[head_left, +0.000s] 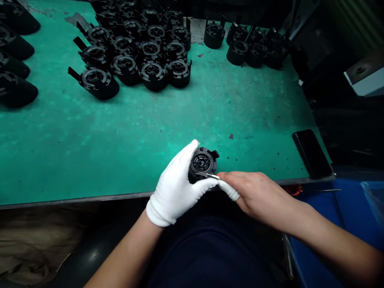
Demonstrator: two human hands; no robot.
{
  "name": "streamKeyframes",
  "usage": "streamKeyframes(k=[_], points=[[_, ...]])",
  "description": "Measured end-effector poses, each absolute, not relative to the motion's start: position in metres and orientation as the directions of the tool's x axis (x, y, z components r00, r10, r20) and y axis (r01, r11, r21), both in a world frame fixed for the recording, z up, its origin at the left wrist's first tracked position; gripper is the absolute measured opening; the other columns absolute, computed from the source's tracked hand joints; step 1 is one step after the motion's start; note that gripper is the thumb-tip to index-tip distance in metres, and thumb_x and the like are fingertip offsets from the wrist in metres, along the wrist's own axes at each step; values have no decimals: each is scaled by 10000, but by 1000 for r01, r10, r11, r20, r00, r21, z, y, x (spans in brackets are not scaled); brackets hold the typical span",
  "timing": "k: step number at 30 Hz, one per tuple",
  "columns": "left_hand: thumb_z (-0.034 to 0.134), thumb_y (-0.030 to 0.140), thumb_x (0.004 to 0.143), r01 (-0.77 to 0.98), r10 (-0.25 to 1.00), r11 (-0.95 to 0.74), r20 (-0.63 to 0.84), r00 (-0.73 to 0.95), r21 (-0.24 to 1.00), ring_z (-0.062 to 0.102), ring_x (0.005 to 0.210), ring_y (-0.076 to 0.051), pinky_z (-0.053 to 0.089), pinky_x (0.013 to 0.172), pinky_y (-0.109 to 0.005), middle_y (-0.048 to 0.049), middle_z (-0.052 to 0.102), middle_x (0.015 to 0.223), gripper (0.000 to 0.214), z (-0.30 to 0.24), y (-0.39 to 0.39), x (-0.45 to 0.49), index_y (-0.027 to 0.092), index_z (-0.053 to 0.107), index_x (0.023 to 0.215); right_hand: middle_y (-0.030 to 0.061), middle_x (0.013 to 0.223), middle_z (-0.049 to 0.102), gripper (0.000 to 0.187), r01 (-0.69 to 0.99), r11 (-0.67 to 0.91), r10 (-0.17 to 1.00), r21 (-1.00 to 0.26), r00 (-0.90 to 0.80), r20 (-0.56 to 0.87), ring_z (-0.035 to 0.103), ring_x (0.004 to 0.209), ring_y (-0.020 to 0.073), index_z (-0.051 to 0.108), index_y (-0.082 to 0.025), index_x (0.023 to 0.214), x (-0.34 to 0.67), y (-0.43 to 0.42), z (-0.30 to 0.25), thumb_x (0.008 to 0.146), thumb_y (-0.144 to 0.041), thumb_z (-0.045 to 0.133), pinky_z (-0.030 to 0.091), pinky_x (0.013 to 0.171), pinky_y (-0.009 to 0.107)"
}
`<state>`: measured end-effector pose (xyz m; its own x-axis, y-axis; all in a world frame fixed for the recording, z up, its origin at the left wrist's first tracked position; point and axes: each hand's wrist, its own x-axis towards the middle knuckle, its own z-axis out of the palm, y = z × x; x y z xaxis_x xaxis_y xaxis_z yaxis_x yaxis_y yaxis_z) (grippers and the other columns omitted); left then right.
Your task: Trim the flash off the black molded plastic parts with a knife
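My left hand (pixel 177 184) wears a white glove and is wrapped round a black round plastic housing (pixel 203 162) just over the table's front edge. The housing's ribbed circular face points up toward me, and a short tab sticks out at its upper right. My right hand (pixel 252 188) is bare except for a white cover on its thumb. Its fingers pinch a thin metal blade (pixel 211 176) that lies against the near rim of the housing. The blade's handle is hidden inside the right hand.
Several similar black housings (pixel 153 74) stand in rows at the back of the green table (pixel 135 132). More stand at the back right (pixel 237 52) and along the left edge (pixel 15 90). A black phone (pixel 310 154) lies at the right corner, above a blue bin (pixel 354 204).
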<state>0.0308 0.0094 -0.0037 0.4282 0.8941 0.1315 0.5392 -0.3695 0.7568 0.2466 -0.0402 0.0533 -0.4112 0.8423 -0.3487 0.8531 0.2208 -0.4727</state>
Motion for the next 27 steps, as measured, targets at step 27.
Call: streamKeyframes(k=[27], points=[[834, 499, 704, 658, 936, -351, 250, 247, 666, 550, 1278, -303, 461, 1119, -465, -185, 550, 1347, 971, -6, 0, 10, 131, 359, 1467, 17, 951, 702, 516, 871, 334, 882, -361, -423, -205, 662, 855, 194, 620, -285, 1343, 240, -27, 46, 881, -92, 495, 416, 678, 298]])
